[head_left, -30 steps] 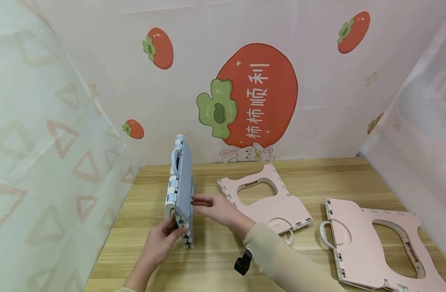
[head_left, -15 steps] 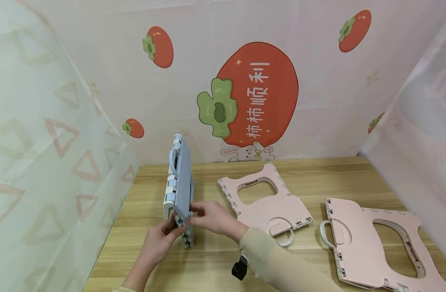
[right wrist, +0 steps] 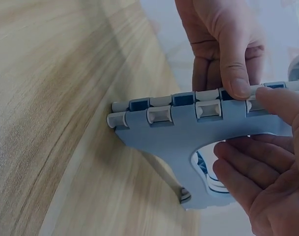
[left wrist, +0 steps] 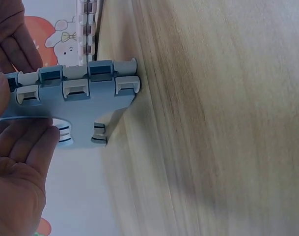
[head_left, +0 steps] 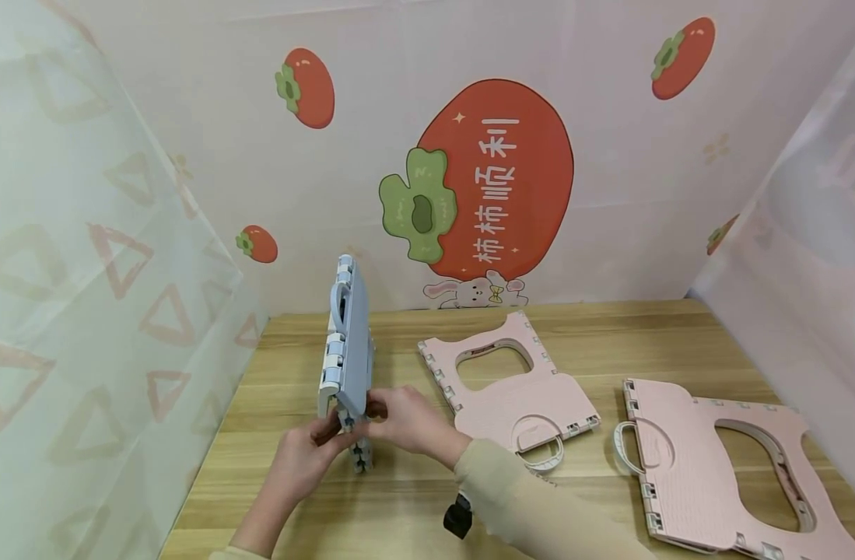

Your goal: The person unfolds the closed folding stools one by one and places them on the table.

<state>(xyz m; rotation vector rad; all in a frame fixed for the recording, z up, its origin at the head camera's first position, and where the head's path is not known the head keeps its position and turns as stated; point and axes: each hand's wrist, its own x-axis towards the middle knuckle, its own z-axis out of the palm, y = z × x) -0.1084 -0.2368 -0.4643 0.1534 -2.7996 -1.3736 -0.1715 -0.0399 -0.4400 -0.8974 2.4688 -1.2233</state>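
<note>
A blue and white folding step stool (head_left: 357, 334) stands on edge, folded, on the left of the table. Its carry handle (head_left: 337, 307) is near the top on the left side. My left hand (head_left: 304, 460) grips the near hinged edge, its thumb over the hinges, as the right wrist view also shows. Close beside it, my right hand (head_left: 409, 420) holds the same edge from the right. In the right wrist view, this hand's thumb lies on the hinge row and its fingers reach along the blue panel near the cut-out. The stool hides some of the left fingers in the head view.
Two pink folding stools lie flat on the wooden table (head_left: 413, 505): one (head_left: 525, 400) in the middle, another (head_left: 693, 474) at the right. A cloth wall (head_left: 609, 233) with persimmon prints rises behind the table, with more cloth on both sides.
My right hand has moved down along the blue stool's right face to the near edge, close to the left thumb. The left hand keeps its grip; the stool has barely shifted.
</note>
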